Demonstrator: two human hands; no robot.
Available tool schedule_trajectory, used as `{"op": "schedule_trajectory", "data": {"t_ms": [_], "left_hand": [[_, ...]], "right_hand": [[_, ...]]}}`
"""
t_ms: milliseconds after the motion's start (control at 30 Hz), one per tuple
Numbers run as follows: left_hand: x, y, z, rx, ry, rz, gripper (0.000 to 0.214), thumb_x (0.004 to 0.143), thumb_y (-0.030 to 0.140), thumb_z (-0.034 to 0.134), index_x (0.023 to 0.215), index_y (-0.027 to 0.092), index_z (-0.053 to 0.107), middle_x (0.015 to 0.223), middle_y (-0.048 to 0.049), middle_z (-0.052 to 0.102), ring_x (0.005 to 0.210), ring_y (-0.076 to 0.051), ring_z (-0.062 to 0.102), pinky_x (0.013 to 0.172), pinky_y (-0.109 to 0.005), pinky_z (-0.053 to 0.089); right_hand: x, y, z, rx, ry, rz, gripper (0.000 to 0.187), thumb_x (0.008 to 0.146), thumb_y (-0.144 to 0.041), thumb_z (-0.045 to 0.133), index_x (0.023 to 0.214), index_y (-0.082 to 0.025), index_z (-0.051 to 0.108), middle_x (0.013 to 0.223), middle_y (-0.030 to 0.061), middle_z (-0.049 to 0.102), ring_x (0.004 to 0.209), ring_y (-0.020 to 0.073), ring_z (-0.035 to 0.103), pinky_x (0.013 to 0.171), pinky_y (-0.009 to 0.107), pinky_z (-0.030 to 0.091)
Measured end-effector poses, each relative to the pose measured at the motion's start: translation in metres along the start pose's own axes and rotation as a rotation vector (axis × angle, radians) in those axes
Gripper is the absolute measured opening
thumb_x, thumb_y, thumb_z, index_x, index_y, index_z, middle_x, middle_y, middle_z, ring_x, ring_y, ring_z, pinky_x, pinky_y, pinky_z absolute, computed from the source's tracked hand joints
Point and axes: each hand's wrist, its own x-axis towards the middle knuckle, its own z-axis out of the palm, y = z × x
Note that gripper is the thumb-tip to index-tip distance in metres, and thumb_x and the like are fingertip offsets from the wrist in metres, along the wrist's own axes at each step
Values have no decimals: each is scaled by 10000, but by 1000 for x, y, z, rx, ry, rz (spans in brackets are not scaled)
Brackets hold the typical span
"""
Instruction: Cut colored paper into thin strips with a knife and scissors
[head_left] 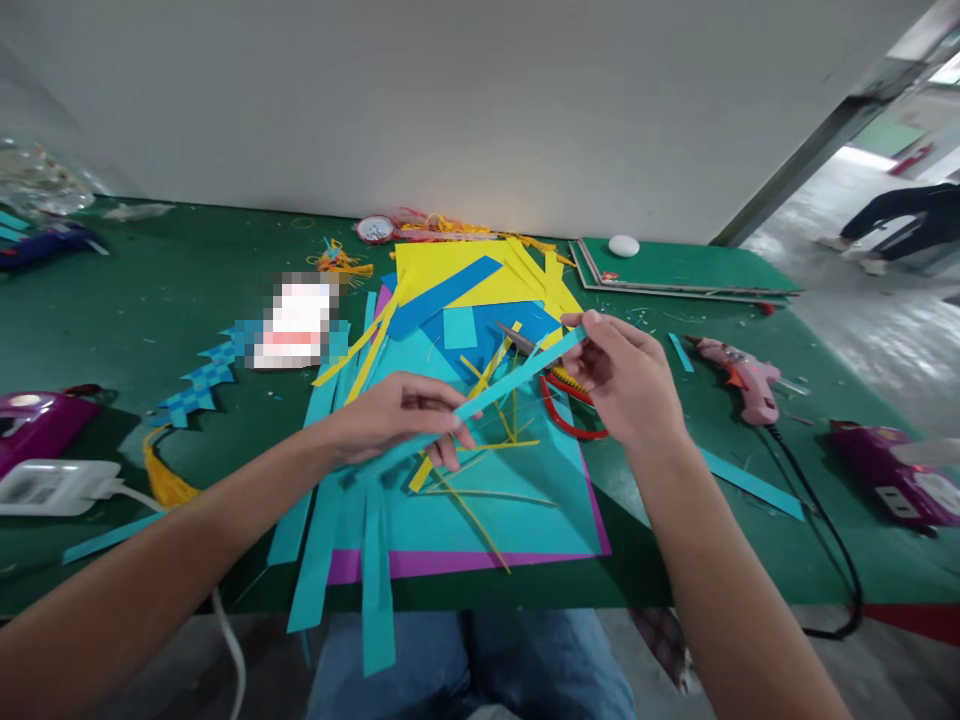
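Observation:
A narrow turquoise paper strip stretches slantwise between my two hands, above the table. Its right end is pinched between the thumb and fingers of my right hand. My left hand grips the strip further down, and its far part runs on to the left under that hand. Below lie turquoise sheets, with thin yellow paper strips scattered on them. Red-handled scissors rest just left of my right hand, partly hidden by the strip. More turquoise strips hang over the table's front edge.
A pink glue gun with a black cord lies at the right, near a purple device. Yellow sheets lie at the back. At the left are a woven blue ornament and a white power strip. A person is in the background.

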Motion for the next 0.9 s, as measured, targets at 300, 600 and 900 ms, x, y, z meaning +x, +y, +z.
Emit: {"op": "schedule_trajectory", "data": {"t_ms": [300, 600, 900], "left_hand": [[4, -1, -8, 7, 360, 276, 361, 769, 298, 647, 1110, 182, 682, 1002, -113, 764, 712, -219, 724, 574, -319, 587], [-5, 1, 16, 397, 576, 464, 121, 847, 280, 667, 823, 181, 732, 639, -8, 683, 579, -135, 638, 615, -257, 572], [-5, 1, 18, 606, 443, 411, 130, 808, 311, 727, 740, 200, 730, 710, -6, 714, 668, -142, 671, 558, -194, 521]], "right_hand": [[-16, 17, 28, 69, -371, 109, 296, 794, -316, 709, 1063, -196, 684, 877, 46, 765, 691, 147, 713, 468, 208, 454], [-32, 28, 40, -230, -429, -108, 143, 852, -343, 653, 914, -215, 672, 775, 17, 748, 732, 183, 735, 514, 240, 520], [-37, 22, 44, -357, -512, -114, 124, 873, -279, 598, 830, -222, 700, 763, 1, 742, 709, 160, 717, 580, 252, 523]]}}
